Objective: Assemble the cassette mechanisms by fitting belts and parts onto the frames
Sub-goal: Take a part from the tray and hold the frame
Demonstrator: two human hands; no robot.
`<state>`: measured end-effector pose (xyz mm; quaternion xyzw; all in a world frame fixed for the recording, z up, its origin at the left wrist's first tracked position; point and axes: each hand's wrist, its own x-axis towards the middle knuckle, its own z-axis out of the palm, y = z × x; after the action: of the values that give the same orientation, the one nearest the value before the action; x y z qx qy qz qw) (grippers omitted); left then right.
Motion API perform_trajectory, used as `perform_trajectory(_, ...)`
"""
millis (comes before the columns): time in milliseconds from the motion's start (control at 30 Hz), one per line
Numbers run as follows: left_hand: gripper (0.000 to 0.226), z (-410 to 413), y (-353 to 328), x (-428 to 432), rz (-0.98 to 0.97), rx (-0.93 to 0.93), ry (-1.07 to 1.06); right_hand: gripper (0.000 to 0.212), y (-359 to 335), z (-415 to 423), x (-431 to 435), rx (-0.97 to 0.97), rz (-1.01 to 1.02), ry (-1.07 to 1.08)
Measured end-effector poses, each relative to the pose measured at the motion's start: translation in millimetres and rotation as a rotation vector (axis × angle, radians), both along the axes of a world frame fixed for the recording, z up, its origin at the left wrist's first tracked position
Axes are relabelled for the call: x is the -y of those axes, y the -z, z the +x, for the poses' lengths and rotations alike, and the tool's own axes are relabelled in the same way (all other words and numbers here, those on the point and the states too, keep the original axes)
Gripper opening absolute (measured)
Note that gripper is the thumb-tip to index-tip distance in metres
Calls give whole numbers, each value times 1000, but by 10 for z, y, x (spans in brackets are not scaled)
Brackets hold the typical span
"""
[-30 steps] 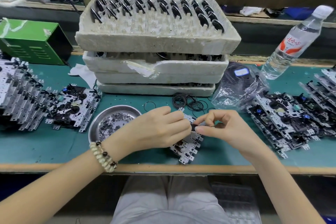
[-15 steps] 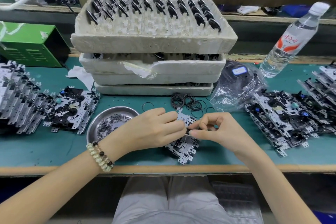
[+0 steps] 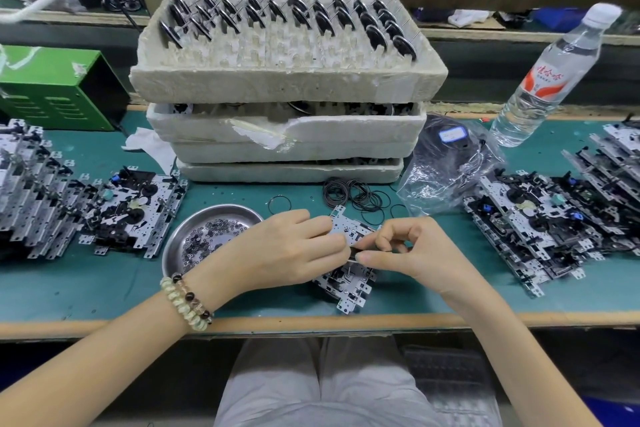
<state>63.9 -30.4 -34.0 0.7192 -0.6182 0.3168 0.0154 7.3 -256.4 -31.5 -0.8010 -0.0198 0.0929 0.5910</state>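
The cassette mechanism frame (image 3: 347,231) sits just below the middle of the picture, tilted up off the green bench. The left hand (image 3: 287,250) grips its left edge with curled fingers. The right hand (image 3: 415,253) pinches a small dark piece (image 3: 354,251) against the frame between thumb and forefinger; I cannot tell whether it is a belt or another part.

To do this step well, the left hand should probably hold the frame rigid while the right seats the piece squarely, without twisting it. The fit should be checked by feel, since the fingers hide the spot.

Loose belts (image 3: 353,196) lie just above the hands, and a steel dish (image 3: 194,218) of small washers is to the left. Stacks of mechanisms (image 3: 540,229) wait at the right.
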Motion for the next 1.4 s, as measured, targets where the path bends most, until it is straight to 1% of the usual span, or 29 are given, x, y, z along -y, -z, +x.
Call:
perform_trajectory(67,19,13,-22,-4,-17,-78,0,40,-21,-41,3,48,-56,-13)
perform_trajectory(100,20,29,-36,-10,-31,-156,1,39,-27,-78,5,95,-109,-17)
perform_trajectory(167,32,64,-61,-16,-50,-356,-29,36,-25,-180,-14,230,-237,-2)
perform_trajectory(233,38,90,-71,6,-47,-497,-117,36,3,-292,-74,357,-314,22)
perform_trajectory(300,41,119,-74,68,-27,-582,-206,39,54,-366,-155,420,-374,49)
perform_trajectory(400,50,139,-74,205,50,-689,-257,44,119,-405,-191,422,-397,119)
perform_trajectory(467,55,135,-66,280,106,-681,-315,45,131,-400,-151,428,-414,170)
perform_trajectory(533,60,137,-85,295,54,-625,-443,44,144,-390,-89,439,-433,251)
perform_trajectory(567,62,156,-99,281,-2,-639,-505,42,156,-382,-54,446,-438,304)
perform_trajectory(600,61,185,-102,260,-51,-713,-553,41,175,-375,-22,451,-442,360)
perform_trajectory(633,58,211,-101,237,-83,-833,-585,40,197,-367,4,452,-443,412)
perform_trajectory(667,53,226,-103,224,-97,-950,-610,40,222,-362,24,449,-441,455)
perform_trajectory(700,47,223,-108,224,-105,-1020,-617,39,247,-356,33,449,-442,488)
perform_trajectory(767,36,189,-109,271,-118,-1046,-602,39,286,-353,16,469,-459,527)
perform_trajectory(867,23,134,-95,443,-144,-961,-560,39,322,-361,-47,502,-486,580)
perform_trajectory(933,24,134,-79,584,-120,-894,-541,37,328,-369,-81,503,-478,612)
perform_trajectory(1000,30,155,-66,703,-77,-882,-521,34,326,-377,-105,512,-482,628)
perform_trajectory(1100,38,198,-59,808,-52,-874,-586,35,331,-370,-102,499,-500,644)
perform_trajectory(1167,39,222,-47,839,-64,-913,-653,35,335,-358,-86,477,-529,658)
perform_trajectory(1267,40,235,-21,868,-102,-1060,-721,33,333,-373,-74,476,-578,650)
perform_trajectory(1400,45,296,-30,902,-85,-1187,-787,26,357,-472,-144,505,-595,552)
